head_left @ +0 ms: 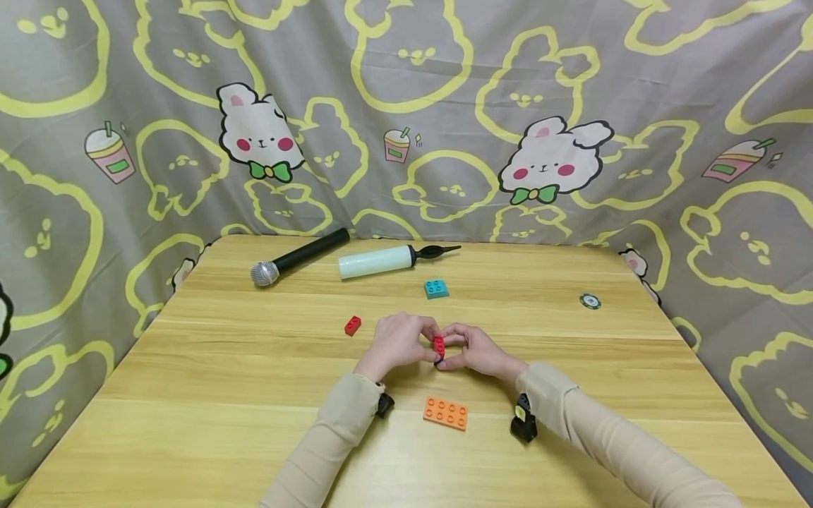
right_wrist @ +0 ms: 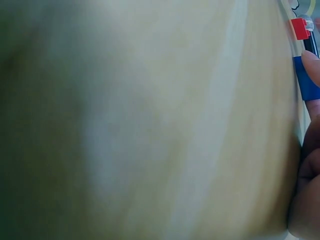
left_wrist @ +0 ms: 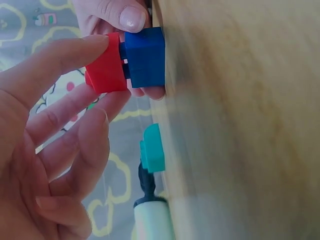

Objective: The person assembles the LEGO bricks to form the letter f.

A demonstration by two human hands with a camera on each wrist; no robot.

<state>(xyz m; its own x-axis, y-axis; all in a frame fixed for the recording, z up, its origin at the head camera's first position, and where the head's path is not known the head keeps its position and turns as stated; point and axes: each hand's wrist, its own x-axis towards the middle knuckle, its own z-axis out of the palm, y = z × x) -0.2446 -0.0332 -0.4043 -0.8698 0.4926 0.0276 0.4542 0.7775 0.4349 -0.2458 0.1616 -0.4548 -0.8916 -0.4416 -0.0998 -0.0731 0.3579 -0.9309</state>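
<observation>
My left hand [head_left: 399, 342] pinches a red toy brick [left_wrist: 107, 67] between thumb and fingers. Against the tabletop, my right hand [head_left: 479, 351] holds a blue toy brick [left_wrist: 146, 57] by its sides. The red brick sits over the blue one's studs, and a narrow gap with part of the studs shows between them in the left wrist view. From the head, the blue brick is mostly hidden by fingers and the red brick. An orange brick [head_left: 446, 413] lies nearer to me, and a second red brick [head_left: 352, 325] lies left of my left hand.
Beyond my hands is a turquoise brick [head_left: 436, 289]. Farther back lie a pale hand pump [head_left: 376, 262] and a black microphone [head_left: 311, 252]. A poker chip [head_left: 590, 301] is at the right. A patterned curtain [head_left: 444, 127] hangs behind the wooden table [head_left: 209, 395].
</observation>
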